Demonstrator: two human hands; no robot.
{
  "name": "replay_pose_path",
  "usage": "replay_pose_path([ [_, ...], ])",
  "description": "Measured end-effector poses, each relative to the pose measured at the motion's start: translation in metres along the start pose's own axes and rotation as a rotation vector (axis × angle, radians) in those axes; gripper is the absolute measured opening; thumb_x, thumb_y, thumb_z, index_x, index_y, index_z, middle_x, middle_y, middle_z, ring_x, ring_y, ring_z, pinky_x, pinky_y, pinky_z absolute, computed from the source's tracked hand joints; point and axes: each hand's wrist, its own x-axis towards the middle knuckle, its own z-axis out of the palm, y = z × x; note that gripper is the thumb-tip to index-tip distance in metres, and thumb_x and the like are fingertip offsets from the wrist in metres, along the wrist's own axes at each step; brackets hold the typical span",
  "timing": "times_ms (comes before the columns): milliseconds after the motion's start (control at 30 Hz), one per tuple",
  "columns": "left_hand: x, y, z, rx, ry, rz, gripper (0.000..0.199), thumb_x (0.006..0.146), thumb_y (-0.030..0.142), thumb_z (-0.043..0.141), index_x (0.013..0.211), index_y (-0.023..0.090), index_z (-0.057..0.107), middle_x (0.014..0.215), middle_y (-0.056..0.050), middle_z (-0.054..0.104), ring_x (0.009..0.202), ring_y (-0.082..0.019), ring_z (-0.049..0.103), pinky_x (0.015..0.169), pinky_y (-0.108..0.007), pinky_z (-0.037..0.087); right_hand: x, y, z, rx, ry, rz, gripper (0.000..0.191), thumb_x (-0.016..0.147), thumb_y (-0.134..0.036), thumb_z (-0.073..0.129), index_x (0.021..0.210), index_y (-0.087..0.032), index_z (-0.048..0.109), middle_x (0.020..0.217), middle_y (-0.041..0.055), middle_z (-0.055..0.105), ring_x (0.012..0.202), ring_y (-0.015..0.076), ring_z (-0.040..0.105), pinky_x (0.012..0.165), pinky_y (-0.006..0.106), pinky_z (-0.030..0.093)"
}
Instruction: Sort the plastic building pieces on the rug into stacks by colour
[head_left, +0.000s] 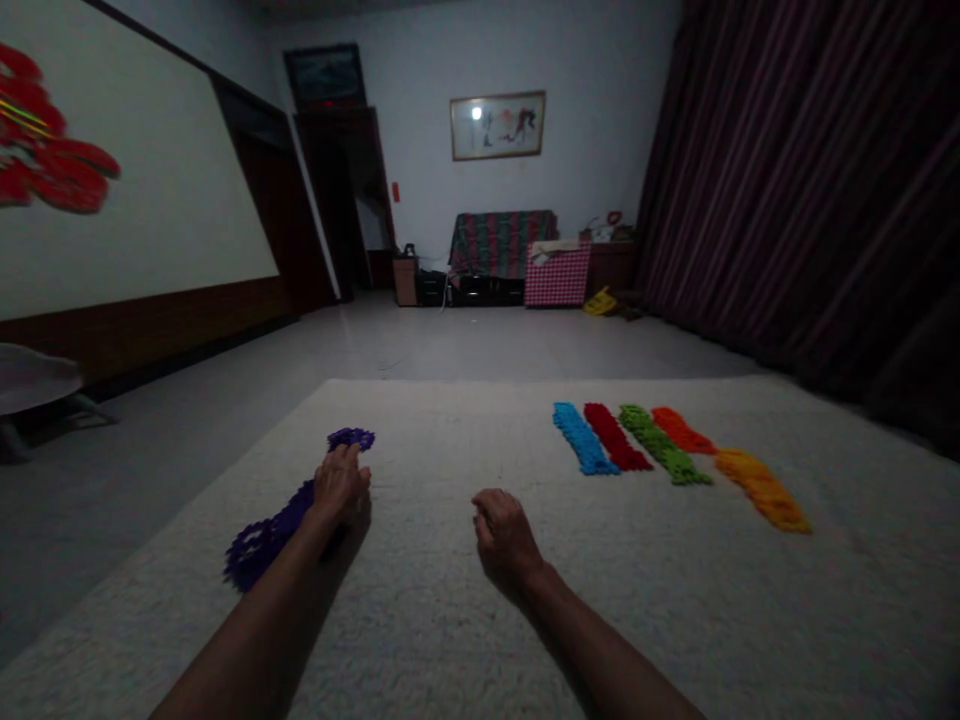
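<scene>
A purple strip with a scalloped, lacy edge (259,548) lies at the left on a cream mat (442,620). My left hand (341,485) rests over the middle of this strip, fingers stretched forward and the thumb apart. Part of the strip is hidden beneath that hand and forearm. Near the middle of the mat, my right hand (506,528) is closed with its fingers curled, and nothing shows in it. To its right lie textured strips in blue (585,440), red (616,437), green (664,445), orange (681,430) and yellow (761,488).
Grey tiled floor (450,340) surrounds the mat's far and left sides. A pale low seat (37,380) stands at the left edge. Dark curtains (787,180) hang along the right. Against the far wall is a cabinet draped with plaid cloth (502,245).
</scene>
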Motion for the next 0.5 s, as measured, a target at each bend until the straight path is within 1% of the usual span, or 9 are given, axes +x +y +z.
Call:
replay_pose_path([
  [67, 0.003, 0.024, 0.010, -0.033, -0.043, 0.096, 0.051, 0.083, 0.024, 0.052, 0.134, 0.018, 0.053, 0.141, -0.011, 0.056, 0.134, -0.025, 0.047, 0.112, -0.036, 0.037, -0.001, 0.021, -0.020, -0.073, 0.099, 0.037, 0.035, 0.078, -0.006, 0.045, 0.106, -0.016, 0.064, 0.108, 0.0096, 0.066, 0.106, 0.0213, 0.057, 0.097, 0.037, 0.042],
  [133, 0.002, 0.053, 0.020, -0.077, -0.095, 0.185, 0.050, 0.084, 0.023, 0.051, 0.134, 0.019, 0.054, 0.140, -0.010, 0.058, 0.134, -0.024, 0.048, 0.113, -0.036, 0.036, -0.001, 0.049, -0.046, -0.187, 0.180, 0.086, 0.040, 0.078, -0.007, 0.045, 0.112, -0.015, 0.063, 0.118, 0.0115, 0.063, 0.114, 0.0229, 0.053, 0.101, 0.040, 0.040],
  [233, -0.003, 0.106, 0.036, -0.154, -0.175, 0.282, 0.049, 0.085, 0.022, 0.051, 0.133, 0.020, 0.055, 0.141, -0.009, 0.058, 0.135, -0.022, 0.048, 0.114, -0.033, 0.036, 0.000, 0.094, -0.083, -0.388, 0.238, 0.196, 0.042, 0.080, -0.010, 0.046, 0.120, -0.012, 0.060, 0.128, 0.0144, 0.059, 0.121, 0.0259, 0.050, 0.105, 0.044, 0.037],
  [300, -0.006, 0.144, 0.047, -0.188, -0.248, 0.348, 0.048, 0.086, 0.023, 0.052, 0.134, 0.019, 0.055, 0.141, -0.009, 0.057, 0.134, -0.022, 0.050, 0.114, -0.033, 0.036, 0.001, 0.119, -0.098, -0.486, 0.248, 0.251, 0.044, 0.082, -0.012, 0.047, 0.124, -0.009, 0.058, 0.133, 0.0174, 0.057, 0.126, 0.0280, 0.047, 0.107, 0.046, 0.035],
  [333, -0.006, 0.164, 0.052, -0.212, -0.271, 0.392, 0.048, 0.087, 0.025, 0.052, 0.134, 0.019, 0.055, 0.141, -0.009, 0.057, 0.135, -0.021, 0.049, 0.115, -0.032, 0.035, 0.001, 0.128, -0.103, -0.519, 0.253, 0.266, 0.045, 0.082, -0.013, 0.048, 0.126, -0.008, 0.056, 0.136, 0.0185, 0.055, 0.128, 0.0286, 0.045, 0.108, 0.047, 0.035],
  [400, -0.004, 0.204, 0.060, -0.270, -0.306, 0.469, 0.049, 0.088, 0.026, 0.052, 0.136, 0.018, 0.054, 0.142, -0.010, 0.056, 0.136, -0.020, 0.047, 0.115, -0.030, 0.034, -0.001, 0.140, -0.104, -0.558, 0.269, 0.277, 0.049, 0.085, -0.016, 0.047, 0.133, -0.008, 0.052, 0.141, 0.0194, 0.051, 0.132, 0.0289, 0.042, 0.110, 0.048, 0.033],
  [500, 0.007, 0.262, 0.067, -0.385, -0.356, 0.518, 0.051, 0.088, 0.026, 0.053, 0.139, 0.016, 0.051, 0.143, -0.011, 0.055, 0.134, -0.021, 0.049, 0.114, -0.031, 0.035, -0.005, 0.148, -0.095, -0.580, 0.281, 0.284, 0.054, 0.087, -0.019, 0.047, 0.140, -0.010, 0.046, 0.147, 0.0188, 0.046, 0.138, 0.0302, 0.038, 0.113, 0.051, 0.029],
])
